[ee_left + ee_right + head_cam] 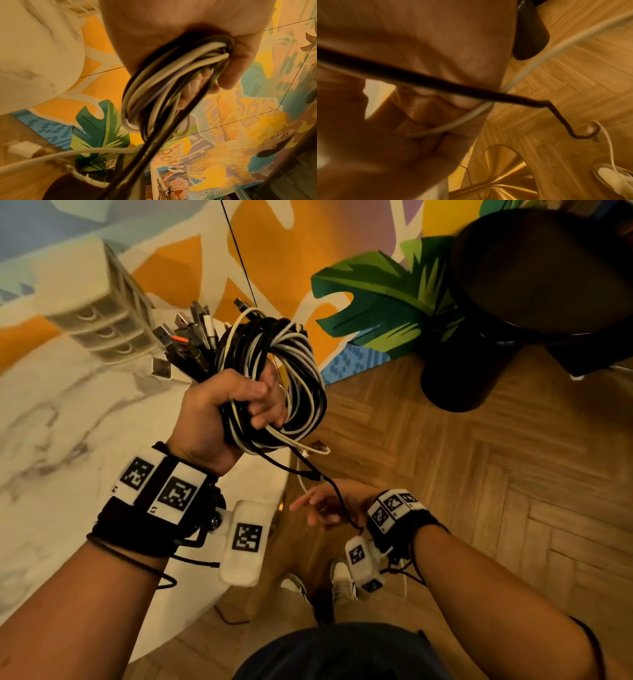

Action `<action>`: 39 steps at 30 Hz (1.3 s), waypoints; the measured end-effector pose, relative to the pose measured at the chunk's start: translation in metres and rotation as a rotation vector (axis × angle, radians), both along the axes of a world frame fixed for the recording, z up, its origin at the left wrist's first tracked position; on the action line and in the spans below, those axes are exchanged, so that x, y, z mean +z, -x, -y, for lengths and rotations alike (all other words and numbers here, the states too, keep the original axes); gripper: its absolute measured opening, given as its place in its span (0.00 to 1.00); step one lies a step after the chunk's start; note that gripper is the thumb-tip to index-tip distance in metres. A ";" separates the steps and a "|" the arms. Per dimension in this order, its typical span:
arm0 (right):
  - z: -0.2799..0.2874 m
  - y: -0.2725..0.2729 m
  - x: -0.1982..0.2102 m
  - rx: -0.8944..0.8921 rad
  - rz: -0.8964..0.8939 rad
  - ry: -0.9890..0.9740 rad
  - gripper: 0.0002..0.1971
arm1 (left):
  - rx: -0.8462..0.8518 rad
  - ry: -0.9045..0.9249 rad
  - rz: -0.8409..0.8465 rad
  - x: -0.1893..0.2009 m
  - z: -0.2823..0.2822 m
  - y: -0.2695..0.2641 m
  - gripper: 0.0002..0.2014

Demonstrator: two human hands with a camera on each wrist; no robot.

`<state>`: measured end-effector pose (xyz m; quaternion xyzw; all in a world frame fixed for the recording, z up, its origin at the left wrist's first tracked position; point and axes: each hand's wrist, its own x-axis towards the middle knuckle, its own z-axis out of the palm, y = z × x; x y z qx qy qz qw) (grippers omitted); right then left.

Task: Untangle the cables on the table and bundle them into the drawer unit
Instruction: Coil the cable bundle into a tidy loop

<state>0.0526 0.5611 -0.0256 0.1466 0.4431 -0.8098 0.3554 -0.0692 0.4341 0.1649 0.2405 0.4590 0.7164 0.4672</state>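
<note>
The left hand [219, 412] is raised above the near right edge of the marble tabletop [68, 419], its fingers [263, 409] clenched round a thick coil of cables [274, 361], black and white strands mixed. The plug ends [191, 337] fan out from the far left side of the fist, toward the drawer unit [99, 313], which stands at the far left of the tabletop with all its drawers apparently closed.

Two loose tails drop from the coil toward the floor: a black cable [329, 481] and a white cable [301, 477]. The black one runs down across the right hand [329, 505], which is held low, off the near right edge of the tabletop. In the right wrist view the black cable [436, 83] crosses the palm and the white one [471, 115] curves past the fingers [423, 135]; those fingers look loosely spread, and I cannot tell whether they pinch either tail.

The coil is probably light but springy: soft strands that want to uncoil and slide over one another as soon as the fist loosens. The safest hold seems to be where the left hand has it, across all the loops at once, squeezing them into one bunch. The tails are limp and thin, so they are best pinched near their free ends and wound back onto the coil under light tension. The plugs are the stiff parts; they could snag on a drawer front, so the bundle would go in better with loops first.
</note>
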 end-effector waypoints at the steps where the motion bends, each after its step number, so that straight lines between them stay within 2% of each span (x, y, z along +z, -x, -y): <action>1: 0.000 -0.005 0.000 -0.022 0.016 0.040 0.15 | -0.002 0.002 0.003 -0.001 0.002 0.001 0.14; 4: -0.002 -0.015 0.001 -0.156 0.086 0.102 0.17 | 0.000 -0.007 0.022 -0.001 0.007 0.003 0.14; 6: -0.005 -0.018 0.002 -0.200 0.073 0.037 0.20 | -0.001 -0.020 0.034 -0.001 0.008 0.004 0.14; 12: 0.003 -0.011 0.018 -0.054 -0.041 0.024 0.33 | -0.019 -0.019 0.005 -0.001 0.005 0.002 0.13; 13: 0.006 -0.009 0.024 -0.056 -0.069 0.015 0.33 | -0.015 -0.015 0.002 -0.001 0.004 0.002 0.13; 18: 0.011 0.001 0.052 -0.187 -0.224 -0.119 0.17 | 0.013 0.021 -0.027 -0.001 0.006 0.006 0.14; 22: 0.008 0.010 0.066 -0.338 -0.210 -0.093 0.15 | 0.029 0.033 -0.018 -0.003 0.006 0.007 0.14; 27: 0.017 0.017 0.053 -0.322 -0.171 -0.125 0.13 | -0.056 -0.064 0.081 0.000 0.002 0.003 0.11; 31: 0.019 0.021 0.030 -0.286 -0.108 -0.338 0.23 | -0.173 -0.159 0.149 0.001 -0.002 -0.005 0.09; 34: 0.012 0.024 0.047 -0.213 -0.101 -0.540 0.31 | -0.270 -0.137 0.197 -0.004 -0.002 -0.013 0.08; 37: 0.001 0.023 0.094 -0.155 -0.101 -0.708 0.24 | -0.329 -0.059 0.199 -0.010 0.003 -0.019 0.10; 39: -0.013 0.028 0.095 -0.095 -0.150 -0.799 0.23 | -0.327 -0.001 0.160 -0.013 0.006 -0.020 0.11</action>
